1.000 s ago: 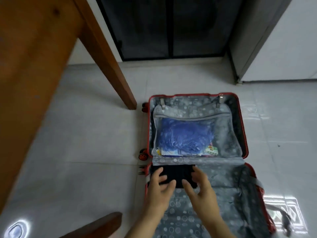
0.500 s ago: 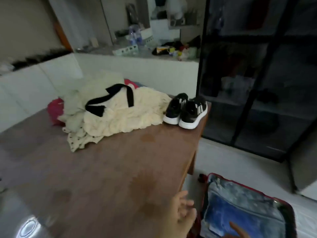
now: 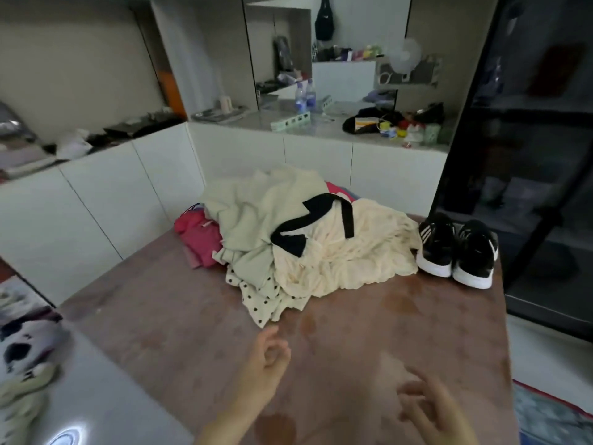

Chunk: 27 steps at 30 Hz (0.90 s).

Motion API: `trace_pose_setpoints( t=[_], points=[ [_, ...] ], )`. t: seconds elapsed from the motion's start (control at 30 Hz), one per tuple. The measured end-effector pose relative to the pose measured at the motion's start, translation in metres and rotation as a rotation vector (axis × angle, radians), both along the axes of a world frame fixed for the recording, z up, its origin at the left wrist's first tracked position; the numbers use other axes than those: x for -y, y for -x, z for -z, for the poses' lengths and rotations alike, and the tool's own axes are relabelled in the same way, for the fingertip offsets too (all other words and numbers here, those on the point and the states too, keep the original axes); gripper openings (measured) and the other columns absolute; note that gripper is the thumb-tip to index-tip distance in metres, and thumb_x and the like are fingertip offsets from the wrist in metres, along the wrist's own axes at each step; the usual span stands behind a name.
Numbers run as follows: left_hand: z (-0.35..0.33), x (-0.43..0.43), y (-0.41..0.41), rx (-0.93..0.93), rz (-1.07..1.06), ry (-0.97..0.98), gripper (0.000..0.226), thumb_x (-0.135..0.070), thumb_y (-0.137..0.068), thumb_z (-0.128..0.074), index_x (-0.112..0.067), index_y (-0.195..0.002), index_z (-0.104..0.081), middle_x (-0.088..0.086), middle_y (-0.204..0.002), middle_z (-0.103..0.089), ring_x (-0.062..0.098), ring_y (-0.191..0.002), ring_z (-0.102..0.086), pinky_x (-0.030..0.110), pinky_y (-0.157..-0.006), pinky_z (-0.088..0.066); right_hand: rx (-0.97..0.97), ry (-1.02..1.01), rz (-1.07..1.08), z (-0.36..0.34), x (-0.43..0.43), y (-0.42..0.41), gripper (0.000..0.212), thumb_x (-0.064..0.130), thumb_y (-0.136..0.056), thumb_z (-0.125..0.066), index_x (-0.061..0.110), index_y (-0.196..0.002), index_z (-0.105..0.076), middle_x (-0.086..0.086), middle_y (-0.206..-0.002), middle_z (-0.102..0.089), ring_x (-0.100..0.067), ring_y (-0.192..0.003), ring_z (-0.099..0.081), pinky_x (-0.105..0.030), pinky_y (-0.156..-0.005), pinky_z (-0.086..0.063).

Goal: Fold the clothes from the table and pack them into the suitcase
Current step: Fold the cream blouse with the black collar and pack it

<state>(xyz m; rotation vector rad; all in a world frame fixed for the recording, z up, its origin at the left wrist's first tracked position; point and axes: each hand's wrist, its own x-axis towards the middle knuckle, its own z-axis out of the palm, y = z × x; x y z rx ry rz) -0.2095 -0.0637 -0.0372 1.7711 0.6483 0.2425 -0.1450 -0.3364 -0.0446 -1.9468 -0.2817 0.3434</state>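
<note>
A heap of unfolded clothes (image 3: 308, 245) lies at the far side of the brown table (image 3: 401, 342): a cream garment with a black band on top, a pale green piece, a polka-dot piece in front, red clothes at the left. My left hand (image 3: 266, 364) hovers over the table just short of the polka-dot piece, fingers loosely curled and empty. Lower right, my right hand (image 3: 426, 409) is blurred, fingers spread, holding nothing. Only a corner of the red suitcase (image 3: 555, 415) shows on the floor at the bottom right.
A pair of black sneakers (image 3: 455, 248) stands at the table's far right corner. White cabinets with a cluttered counter (image 3: 321, 123) run behind. A dark glass door (image 3: 529, 155) is on the right. A grey surface with a soft toy (image 3: 22, 354) sits at the left.
My view swung up from the suitcase on the floor to the table. Both hands left the black folded item in the suitcase and now reach over the table toward the clothes heap.
</note>
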Motion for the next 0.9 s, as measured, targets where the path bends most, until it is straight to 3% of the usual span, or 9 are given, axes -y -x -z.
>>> trace_pose_setpoints(
  t=[0.1, 0.2, 0.37, 0.47, 0.53, 0.7, 0.8, 0.9],
  points=[
    [-0.019, -0.041, -0.020, 0.007, -0.002, -0.073, 0.039, -0.012, -0.090, -0.061, -0.020, -0.124, -0.044, -0.005, -0.104, -0.061, 0.014, -0.086, -0.062, 0.033, -0.077, -0.051, 0.041, 0.081, -0.074, -0.013, -0.039, -0.013, 0.044, -0.002, -0.084, -0.063, 0.031, -0.110, -0.053, 0.019, -0.088, -0.062, -0.017, -0.063, -0.068, -0.014, -0.059, -0.051],
    [-0.030, -0.058, -0.042, 0.013, 0.044, -0.122, 0.039, -0.011, -0.089, -0.062, -0.022, -0.123, -0.045, -0.001, -0.105, -0.062, 0.008, -0.080, -0.059, 0.027, -0.071, -0.050, 0.095, 0.160, -0.153, -0.028, -0.059, -0.041, 0.032, 0.013, -0.089, -0.063, 0.034, -0.111, -0.054, 0.014, -0.096, -0.064, -0.007, -0.075, -0.067, -0.022, -0.071, -0.053],
    [-0.028, -0.077, -0.099, -0.021, 0.033, -0.154, 0.033, -0.015, -0.089, -0.063, -0.023, -0.117, -0.050, -0.006, -0.105, -0.060, 0.009, -0.074, -0.058, 0.021, -0.061, -0.047, 0.200, 0.264, -0.124, -0.041, -0.094, -0.125, 0.026, 0.026, -0.090, -0.061, 0.031, -0.115, -0.058, 0.015, -0.087, -0.063, 0.003, -0.076, -0.062, -0.016, -0.070, -0.049],
    [-0.026, -0.093, -0.137, -0.040, -0.007, -0.250, 0.030, -0.015, -0.088, -0.063, -0.021, -0.116, -0.053, -0.013, -0.103, -0.057, -0.004, -0.083, -0.056, 0.014, -0.071, -0.047, 0.279, 0.419, -0.122, -0.043, -0.117, -0.193, 0.034, 0.039, -0.090, -0.058, 0.034, -0.122, -0.051, 0.016, -0.081, -0.061, 0.002, -0.073, -0.059, -0.032, -0.087, -0.048],
    [-0.024, -0.104, -0.163, -0.030, -0.048, -0.287, 0.034, -0.013, -0.089, -0.063, -0.016, -0.121, -0.053, -0.008, -0.108, -0.057, -0.002, -0.089, -0.055, 0.020, -0.083, -0.048, 0.318, 0.489, -0.129, -0.043, -0.136, -0.241, 0.043, 0.043, -0.088, -0.058, 0.033, -0.129, -0.045, 0.016, -0.086, -0.058, -0.001, -0.076, -0.057, -0.042, -0.093, -0.045],
    [-0.004, -0.128, -0.219, -0.016, -0.096, -0.372, 0.053, -0.021, -0.085, -0.068, -0.019, -0.132, -0.043, -0.002, -0.123, -0.050, 0.014, -0.108, -0.056, 0.035, -0.095, -0.049, 0.428, 0.555, -0.051, -0.047, -0.190, -0.346, 0.044, 0.042, -0.091, -0.054, 0.030, -0.131, -0.043, 0.004, -0.108, -0.057, -0.018, -0.098, -0.058, -0.043, -0.095, -0.041],
    [0.012, -0.136, -0.235, -0.088, -0.060, -0.470, 0.052, -0.032, -0.080, -0.068, -0.023, -0.125, -0.044, 0.004, -0.114, -0.057, 0.022, -0.104, -0.060, 0.041, -0.090, -0.052, 0.471, 0.634, -0.031, -0.048, -0.218, -0.383, 0.045, 0.041, -0.093, -0.048, 0.030, -0.136, -0.037, -0.006, -0.125, -0.052, -0.028, -0.111, -0.054, -0.046, -0.096, -0.038],
    [0.014, -0.135, -0.245, -0.113, -0.058, -0.550, 0.049, -0.027, -0.082, -0.069, -0.018, -0.124, -0.044, 0.006, -0.114, -0.057, 0.024, -0.107, -0.058, 0.040, -0.090, -0.051, 0.465, 0.686, -0.161, -0.044, -0.241, -0.395, 0.047, 0.038, -0.098, -0.039, 0.034, -0.143, -0.026, -0.008, -0.131, -0.049, -0.032, -0.114, -0.052, -0.046, -0.090, -0.038]
  ],
)
